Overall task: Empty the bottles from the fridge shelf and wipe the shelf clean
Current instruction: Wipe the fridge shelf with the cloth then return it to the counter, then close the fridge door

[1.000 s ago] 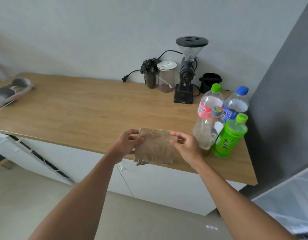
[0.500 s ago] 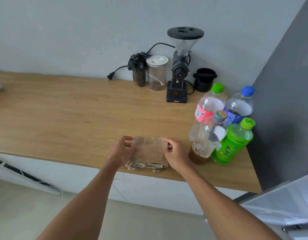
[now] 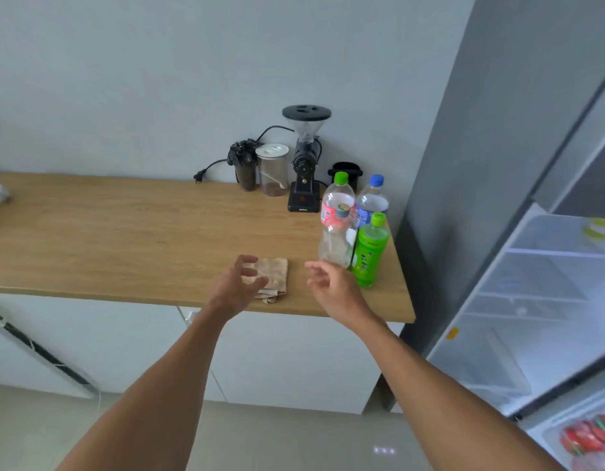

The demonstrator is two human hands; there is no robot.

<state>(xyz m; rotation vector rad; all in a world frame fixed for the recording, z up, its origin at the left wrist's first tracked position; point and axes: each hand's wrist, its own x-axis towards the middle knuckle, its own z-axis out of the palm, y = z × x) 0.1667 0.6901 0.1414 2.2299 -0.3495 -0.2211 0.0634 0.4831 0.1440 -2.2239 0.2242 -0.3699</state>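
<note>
Hovering spread over cloth point(image 3: 272, 275), left hand point(image 3: 238, 288) nearer; right hand point(image 3: 330, 283) loose, empty, between cloth and bottles point(image 3: 353, 232).

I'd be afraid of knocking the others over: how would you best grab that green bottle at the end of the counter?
Take the green bottle around its body just above the label, coming from the front right. It stands upright at the front of the cluster, with the clear bottle close on its left and the blue-capped bottle behind, so those sides look crowded. The right hand is nearest, open.
</note>
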